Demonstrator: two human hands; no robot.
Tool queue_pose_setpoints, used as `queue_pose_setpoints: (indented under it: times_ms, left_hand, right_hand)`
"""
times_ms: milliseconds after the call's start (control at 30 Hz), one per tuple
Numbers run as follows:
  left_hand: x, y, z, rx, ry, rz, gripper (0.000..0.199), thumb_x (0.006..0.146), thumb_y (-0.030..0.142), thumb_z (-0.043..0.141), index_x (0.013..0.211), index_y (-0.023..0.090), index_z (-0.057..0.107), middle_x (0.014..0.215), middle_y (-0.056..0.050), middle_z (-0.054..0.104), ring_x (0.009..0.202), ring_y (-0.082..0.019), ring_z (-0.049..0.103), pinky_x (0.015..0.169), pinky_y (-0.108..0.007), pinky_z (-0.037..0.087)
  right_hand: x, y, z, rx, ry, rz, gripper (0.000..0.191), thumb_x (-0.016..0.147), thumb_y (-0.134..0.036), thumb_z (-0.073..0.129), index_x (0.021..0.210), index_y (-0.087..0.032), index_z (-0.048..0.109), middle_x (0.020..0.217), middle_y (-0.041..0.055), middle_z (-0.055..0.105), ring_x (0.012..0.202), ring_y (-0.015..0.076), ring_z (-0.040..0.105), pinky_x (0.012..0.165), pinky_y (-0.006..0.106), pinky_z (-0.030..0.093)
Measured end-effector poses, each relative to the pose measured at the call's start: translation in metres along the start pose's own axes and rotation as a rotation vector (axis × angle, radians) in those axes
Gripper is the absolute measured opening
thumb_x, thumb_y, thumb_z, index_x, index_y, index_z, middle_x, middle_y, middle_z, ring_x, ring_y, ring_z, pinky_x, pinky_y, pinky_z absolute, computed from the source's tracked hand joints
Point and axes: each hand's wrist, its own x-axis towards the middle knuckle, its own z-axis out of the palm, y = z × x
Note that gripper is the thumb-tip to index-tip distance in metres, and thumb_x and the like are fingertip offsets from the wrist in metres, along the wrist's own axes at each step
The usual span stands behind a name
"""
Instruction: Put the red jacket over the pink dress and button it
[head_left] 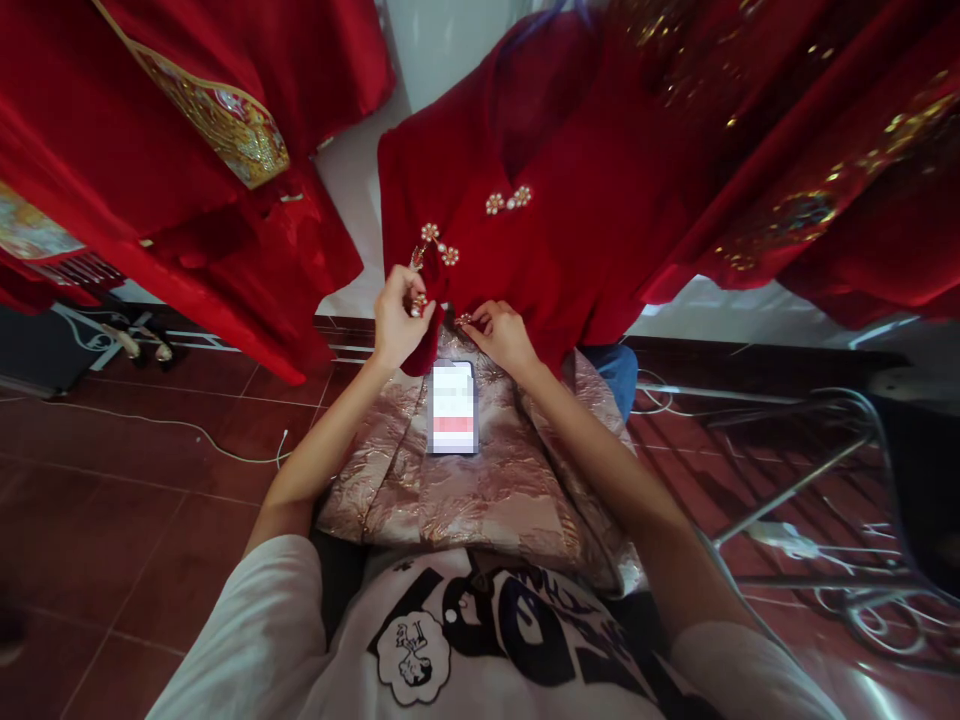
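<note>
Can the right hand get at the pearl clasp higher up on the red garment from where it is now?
Probably yes. The right hand is at the red garment hem, and nothing covers the upper pearl clasp above it.

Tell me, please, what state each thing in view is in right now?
Red garment: hanging, its lower edge held.
Upper pearl clasp: fastened.
Second pearl clasp: appears joined.
Left hand: pinching a small gold fastener.
Right hand: gripping the garment's edge.
Phone: lying on the lap, screen lit.
</note>
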Motion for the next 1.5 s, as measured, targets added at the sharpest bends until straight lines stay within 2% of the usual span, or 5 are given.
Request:
queue_pose_setpoints:
  times_ms: [167, 367, 600, 867, 1500]
  left_hand:
    - [-0.013, 0.006, 0.019, -0.077, -0.385, 0.033, 0.035, 0.084, 0.008, 0.078, 0.108, 0.022, 0.058, 0.096, 0.0, 0.063, 0.069, -0.013, 0.063, 0.07, -0.028, 0.057]
    - [-0.011, -0.005, 0.02, -0.024, -0.331, -0.02, 0.04, 0.084, 0.005, 0.079, 0.114, 0.021, 0.058, 0.098, 0.0, 0.067, 0.07, -0.013, 0.066, 0.068, -0.025, 0.056]
    - [-0.01, 0.0, 0.01, -0.049, -0.295, -0.047, 0.038, 0.082, 0.005, 0.08, 0.106, 0.024, 0.057, 0.085, 0.003, 0.07, 0.069, -0.015, 0.07, 0.069, -0.028, 0.058]
    - [-0.008, 0.01, 0.008, -0.161, -0.371, -0.159, 0.02, 0.082, 0.002, 0.075, 0.088, 0.019, 0.067, 0.083, -0.001, 0.076, 0.078, -0.017, 0.076, 0.079, -0.03, 0.065]
    - [-0.001, 0.014, -0.004, -0.126, -0.363, -0.125, 0.024, 0.087, 0.001, 0.073, 0.103, 0.012, 0.087, 0.104, -0.009, 0.085, 0.094, -0.023, 0.084, 0.095, -0.037, 0.07]
  right_hand:
    - [-0.003, -0.001, -0.007, 0.037, 0.01, -0.022, 0.022, 0.081, -0.01, 0.069, 0.078, -0.022, 0.05, 0.092, 0.0037, 0.062, 0.07, 0.0149, 0.062, 0.076, 0.033, 0.06]
    - [0.005, -0.003, -0.003, 0.07, 0.012, 0.02, 0.027, 0.081, -0.019, 0.074, 0.097, -0.022, 0.053, 0.093, 0.0039, 0.067, 0.076, 0.0171, 0.065, 0.077, 0.033, 0.06]
    - [0.007, -0.008, -0.004, 0.114, 0.001, 0.047, 0.021, 0.08, -0.013, 0.072, 0.083, -0.023, 0.053, 0.087, 0.0031, 0.069, 0.078, 0.0177, 0.068, 0.079, 0.033, 0.063]
    - [-0.003, -0.022, -0.024, 0.401, -0.098, 0.018, 0.033, 0.078, -0.04, 0.088, 0.081, -0.021, 0.061, 0.085, 0.004, 0.077, 0.081, 0.0192, 0.076, 0.078, 0.034, 0.064]
    - [-0.005, -0.043, -0.013, 0.323, 0.03, 0.032, 0.024, 0.082, -0.028, 0.081, 0.081, -0.022, 0.058, 0.082, 0.0026, 0.074, 0.076, 0.0182, 0.074, 0.071, 0.031, 0.065]
